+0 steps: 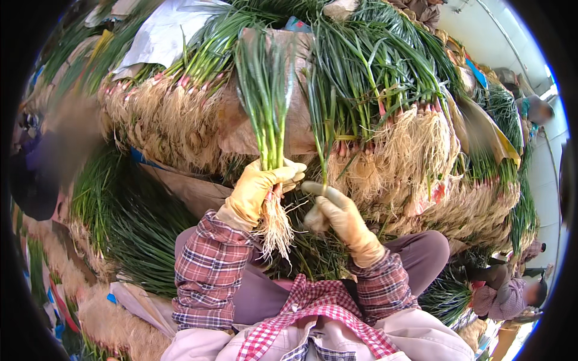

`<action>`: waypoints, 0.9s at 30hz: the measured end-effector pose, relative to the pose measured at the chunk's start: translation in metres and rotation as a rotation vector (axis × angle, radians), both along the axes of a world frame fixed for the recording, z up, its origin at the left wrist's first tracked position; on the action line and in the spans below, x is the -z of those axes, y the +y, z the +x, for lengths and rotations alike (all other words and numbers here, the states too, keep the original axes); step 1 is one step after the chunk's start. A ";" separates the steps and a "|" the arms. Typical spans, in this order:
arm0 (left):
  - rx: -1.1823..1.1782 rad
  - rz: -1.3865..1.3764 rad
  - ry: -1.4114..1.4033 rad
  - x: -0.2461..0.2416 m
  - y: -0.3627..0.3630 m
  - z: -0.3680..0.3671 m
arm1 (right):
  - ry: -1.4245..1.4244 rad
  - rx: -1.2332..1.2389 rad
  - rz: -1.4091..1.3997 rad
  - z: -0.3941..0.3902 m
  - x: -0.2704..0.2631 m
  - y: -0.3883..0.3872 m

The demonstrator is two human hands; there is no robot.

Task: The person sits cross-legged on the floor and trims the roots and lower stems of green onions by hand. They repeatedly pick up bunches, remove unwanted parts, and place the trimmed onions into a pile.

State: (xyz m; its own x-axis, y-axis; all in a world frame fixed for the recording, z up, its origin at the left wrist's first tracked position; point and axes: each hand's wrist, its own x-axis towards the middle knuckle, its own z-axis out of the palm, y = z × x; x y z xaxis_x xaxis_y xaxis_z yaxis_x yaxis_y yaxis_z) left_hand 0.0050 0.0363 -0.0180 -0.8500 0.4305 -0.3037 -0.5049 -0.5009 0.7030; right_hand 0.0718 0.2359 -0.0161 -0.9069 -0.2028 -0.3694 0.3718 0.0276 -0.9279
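Note:
A yellow rubber glove covers my left hand [262, 187], whose fingers wrap the lower stems of a bunch of green plants [269, 104]. These have long strap-like leaves, reddish stem bases and pale stringy roots that hang below the hand. My right hand [338, 210], gloved the same way, pinches a single plant [321, 144] near its base, with the leaves pointing up. It is slightly blurred, and its lower end is hidden by the fingers. A tan woven sheet [226, 131] lies behind the bunch.
Ahead, rooted plants [406, 81] lie heaped in rows, one bundle bound by a yellow band [345, 137]. More leafy plants [140, 225] lie at left. A white sheet [158, 36] covers part of the heap. Another person [505, 293] sits at the far right.

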 end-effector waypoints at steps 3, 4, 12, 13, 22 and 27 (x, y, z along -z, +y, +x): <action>0.008 -0.017 -0.045 -0.001 0.000 -0.004 | 0.089 0.083 0.046 0.016 -0.044 0.034; 0.004 -0.019 -0.058 -0.002 0.002 -0.005 | 0.168 0.141 0.096 0.025 -0.061 0.047; -0.105 0.051 0.070 -0.019 0.027 -0.006 | 0.833 1.076 0.673 0.137 -0.066 0.204; -0.110 0.065 0.091 -0.020 0.029 -0.006 | 0.813 1.125 0.798 0.159 -0.040 0.234; -0.093 0.058 0.080 -0.012 0.029 -0.011 | -0.193 0.669 1.655 0.258 0.127 0.335; -0.060 0.056 0.034 -0.010 0.030 -0.014 | 0.709 0.633 0.774 0.081 -0.050 0.224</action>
